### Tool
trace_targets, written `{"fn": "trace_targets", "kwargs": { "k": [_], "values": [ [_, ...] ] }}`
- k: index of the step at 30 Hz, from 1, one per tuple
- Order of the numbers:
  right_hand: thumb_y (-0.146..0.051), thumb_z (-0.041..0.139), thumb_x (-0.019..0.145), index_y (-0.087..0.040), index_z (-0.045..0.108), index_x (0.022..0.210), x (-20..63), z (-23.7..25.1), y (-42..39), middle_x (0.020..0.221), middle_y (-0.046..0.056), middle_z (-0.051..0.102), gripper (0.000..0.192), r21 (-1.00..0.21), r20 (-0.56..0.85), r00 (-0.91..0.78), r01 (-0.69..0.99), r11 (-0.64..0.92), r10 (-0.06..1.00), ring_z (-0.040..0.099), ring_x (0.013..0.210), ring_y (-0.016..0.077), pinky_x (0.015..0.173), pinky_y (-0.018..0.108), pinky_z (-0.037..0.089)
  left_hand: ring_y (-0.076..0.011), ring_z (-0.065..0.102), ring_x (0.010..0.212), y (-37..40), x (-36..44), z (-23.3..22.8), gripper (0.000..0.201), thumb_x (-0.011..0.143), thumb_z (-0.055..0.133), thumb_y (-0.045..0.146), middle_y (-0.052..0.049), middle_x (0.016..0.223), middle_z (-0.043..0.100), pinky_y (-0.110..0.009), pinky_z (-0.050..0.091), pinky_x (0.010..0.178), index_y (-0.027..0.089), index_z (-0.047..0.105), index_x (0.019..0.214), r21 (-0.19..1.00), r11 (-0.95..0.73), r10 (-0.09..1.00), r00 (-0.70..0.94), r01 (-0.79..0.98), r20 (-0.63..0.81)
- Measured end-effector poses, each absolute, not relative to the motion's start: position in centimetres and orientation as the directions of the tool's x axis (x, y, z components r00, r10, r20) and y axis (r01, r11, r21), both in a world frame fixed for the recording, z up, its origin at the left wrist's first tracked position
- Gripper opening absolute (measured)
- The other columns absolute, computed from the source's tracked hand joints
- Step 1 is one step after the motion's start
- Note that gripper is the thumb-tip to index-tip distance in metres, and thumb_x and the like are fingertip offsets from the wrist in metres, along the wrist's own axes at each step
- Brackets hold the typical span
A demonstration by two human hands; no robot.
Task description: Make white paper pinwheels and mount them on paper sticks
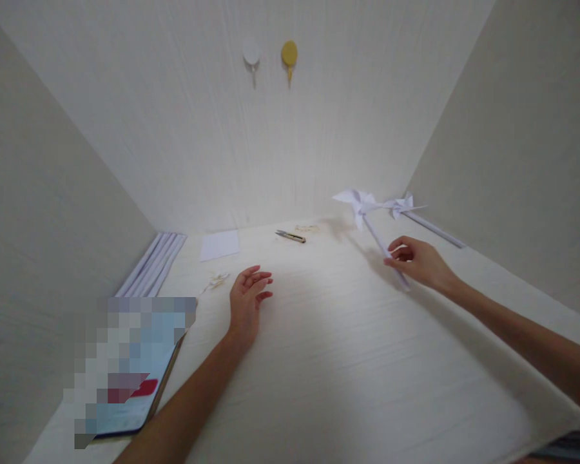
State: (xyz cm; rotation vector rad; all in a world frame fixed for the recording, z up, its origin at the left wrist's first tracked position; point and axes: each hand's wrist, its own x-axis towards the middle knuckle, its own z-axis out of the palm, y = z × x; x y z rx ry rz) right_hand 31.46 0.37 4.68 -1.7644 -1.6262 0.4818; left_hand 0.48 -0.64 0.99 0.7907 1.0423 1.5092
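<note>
My right hand pinches the rolled stick of a white paper pinwheel, holding it tilted above the right side of the table. Its folded blades point away from me, toward the back wall. Behind it a second paper pinwheel lies in the back right corner, its stick running along the right wall. Over the middle left of the table, my left hand hangs with loosely curled fingers apart and nothing in them. Small pale bits lie just left of that hand.
Thread snips lie near the back wall beside thin pale scraps. A white paper square sits at the back left. Rolled paper sticks line the left wall, with a partly blurred tablet-like screen in front. Two hooks are on the wall.
</note>
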Motion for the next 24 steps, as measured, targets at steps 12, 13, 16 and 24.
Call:
{"fn": "trace_targets", "kwargs": {
  "k": [12, 13, 16, 24],
  "values": [
    [-0.021, 0.059, 0.064, -0.014, 0.059, 0.068, 41.0, 5.6, 5.0, 0.074, 0.008, 0.064, 0.008, -0.293, 0.170, 0.395, 0.895, -0.336, 0.903, 0.056, 0.067, 0.0173, 0.063, 0.027, 0.038, -0.0097, 0.053, 0.066, -0.7, 0.7, 0.9, 0.033, 0.057, 0.061, 0.020, -0.001, 0.077, 0.059, -0.019, 0.038, 0.048, 0.016, 0.052, 0.089, 0.946, -0.005, 0.987, -0.152, -0.324, -0.047],
    [-0.021, 0.059, 0.064, -0.013, 0.059, 0.068, 41.3, 5.6, 5.4, 0.074, 0.009, 0.064, 0.009, -0.271, 0.161, 0.399, 0.898, -0.348, 0.903, 0.056, 0.067, 0.0172, 0.063, 0.027, 0.038, -0.0096, 0.053, 0.065, -0.7, 0.7, 1.0, 0.033, 0.058, 0.061, 0.021, -0.001, 0.077, 0.059, -0.019, 0.038, 0.048, 0.016, 0.052, 0.089, 0.948, -0.002, 0.987, -0.152, -0.318, -0.049],
    [-0.020, 0.060, 0.064, -0.012, 0.061, 0.067, 42.1, 5.7, 6.6, 0.071, 0.009, 0.063, 0.008, -0.202, 0.141, 0.389, 0.912, -0.358, 0.910, 0.054, 0.064, 0.0160, 0.062, 0.026, 0.036, -0.0088, 0.052, 0.062, -0.7, 0.8, 1.1, 0.032, 0.059, 0.060, 0.020, 0.000, 0.077, 0.059, -0.019, 0.037, 0.047, 0.016, 0.051, 0.090, 0.956, 0.007, 0.988, -0.148, -0.294, -0.053],
    [-0.022, 0.059, 0.066, -0.013, 0.063, 0.070, 43.8, 5.2, 8.9, 0.073, 0.010, 0.062, 0.010, -0.028, 0.102, 0.466, 0.885, -0.465, 0.879, 0.046, 0.054, 0.0136, 0.055, 0.027, 0.034, -0.0069, 0.049, 0.056, -0.7, 1.0, 1.2, 0.031, 0.060, 0.057, 0.019, 0.000, 0.076, 0.058, -0.018, 0.036, 0.044, 0.016, 0.051, 0.091, 0.964, 0.024, 0.987, -0.145, -0.265, -0.065]
  ]
}}
